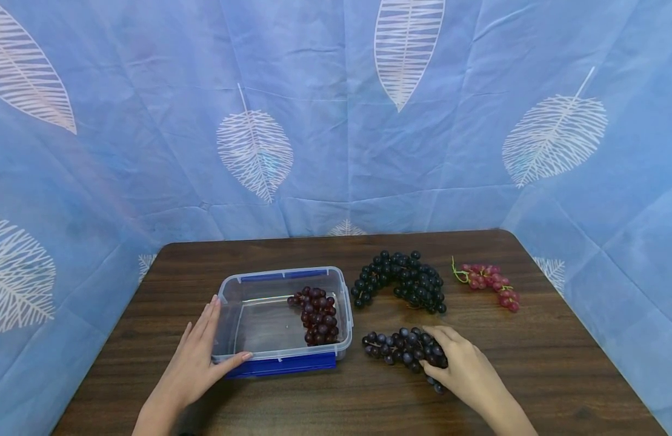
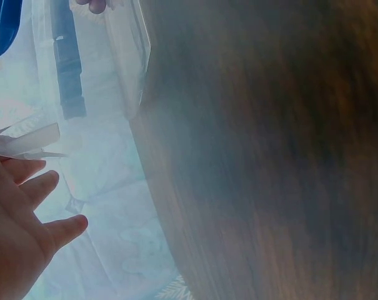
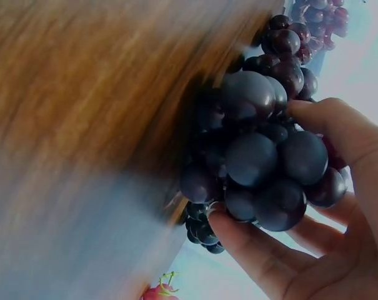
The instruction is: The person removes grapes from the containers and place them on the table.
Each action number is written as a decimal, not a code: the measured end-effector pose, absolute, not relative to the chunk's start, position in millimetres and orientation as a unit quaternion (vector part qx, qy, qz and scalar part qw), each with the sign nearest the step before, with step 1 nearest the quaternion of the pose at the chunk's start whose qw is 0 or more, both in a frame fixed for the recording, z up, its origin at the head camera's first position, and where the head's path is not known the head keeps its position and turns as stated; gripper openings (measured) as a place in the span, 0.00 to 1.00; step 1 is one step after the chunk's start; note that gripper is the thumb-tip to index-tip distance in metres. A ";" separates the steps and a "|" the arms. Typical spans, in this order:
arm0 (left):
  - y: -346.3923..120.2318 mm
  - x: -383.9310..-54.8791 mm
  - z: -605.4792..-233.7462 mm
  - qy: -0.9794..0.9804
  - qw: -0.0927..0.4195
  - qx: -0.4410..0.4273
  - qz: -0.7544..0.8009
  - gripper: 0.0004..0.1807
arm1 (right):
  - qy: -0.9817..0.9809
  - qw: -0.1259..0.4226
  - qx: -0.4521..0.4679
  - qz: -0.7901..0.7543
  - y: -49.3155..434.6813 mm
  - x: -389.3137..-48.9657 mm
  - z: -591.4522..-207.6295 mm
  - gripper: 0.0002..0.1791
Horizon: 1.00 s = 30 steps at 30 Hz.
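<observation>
My left hand (image 1: 191, 357) rests against the left side of a clear plastic box (image 1: 267, 327) with blue clips, its fingers fairly straight and its thumb at the front rim. In the left wrist view, the fingers of that hand (image 2: 20, 225) reach up to the box's edge. A bunch of dark red grapes (image 1: 319, 318) lies inside, at the right end of the box. To the right of the box, my right hand (image 1: 466, 366) grips the right end of a blue-black grape bunch (image 1: 403, 346). Thumb and fingers curl round its plump grapes (image 3: 257, 156) in the right wrist view.
Behind the held bunch lies a larger, curved bunch of black grapes (image 1: 403, 278). Farther right is a small pinkish-red bunch (image 1: 491, 281) with a green stem. All stand on a dark wooden table (image 1: 537, 357), with a blue leaf-patterned cloth (image 1: 314, 151) hanging behind and beside it.
</observation>
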<state>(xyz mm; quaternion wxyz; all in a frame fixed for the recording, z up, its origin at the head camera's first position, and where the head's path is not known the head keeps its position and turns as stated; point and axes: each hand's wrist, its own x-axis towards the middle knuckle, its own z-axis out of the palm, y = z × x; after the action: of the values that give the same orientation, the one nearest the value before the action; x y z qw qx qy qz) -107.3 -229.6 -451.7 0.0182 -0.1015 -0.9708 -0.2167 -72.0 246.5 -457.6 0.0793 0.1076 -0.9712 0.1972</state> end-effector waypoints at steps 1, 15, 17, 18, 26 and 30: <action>-229.6 -107.6 -451.7 -0.971 0.019 -0.102 -0.217 0.66 | -0.971 0.083 0.108 0.198 247.1 -71.6 -457.4 0.33; -229.3 -107.2 -451.6 -0.970 0.020 -0.106 -0.217 0.67 | -0.970 0.075 0.104 0.208 255.4 -63.3 -455.0 0.38; -229.2 -107.3 -452.1 -0.970 0.021 -0.108 -0.217 0.67 | -0.970 0.074 0.102 0.210 256.9 -61.4 -455.3 0.38; -229.1 -107.0 -451.9 -0.970 0.021 -0.107 -0.216 0.67 | -0.970 0.073 0.101 0.210 257.5 -60.4 -455.5 0.39; -229.3 -106.4 -450.5 -0.970 0.021 -0.110 -0.218 0.66 | -0.973 0.066 0.086 0.205 262.4 -52.8 -457.9 0.43; -229.6 -106.2 -450.4 -0.970 0.021 -0.111 -0.216 0.66 | -0.975 0.052 0.071 0.205 264.5 -48.3 -457.0 0.44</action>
<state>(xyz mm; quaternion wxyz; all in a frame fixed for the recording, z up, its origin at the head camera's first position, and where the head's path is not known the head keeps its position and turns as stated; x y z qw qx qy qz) -106.2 -229.6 -450.4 0.0214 -0.1109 -0.9698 -0.2163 -48.3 264.5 -457.0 0.0522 0.0705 -0.9747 0.2055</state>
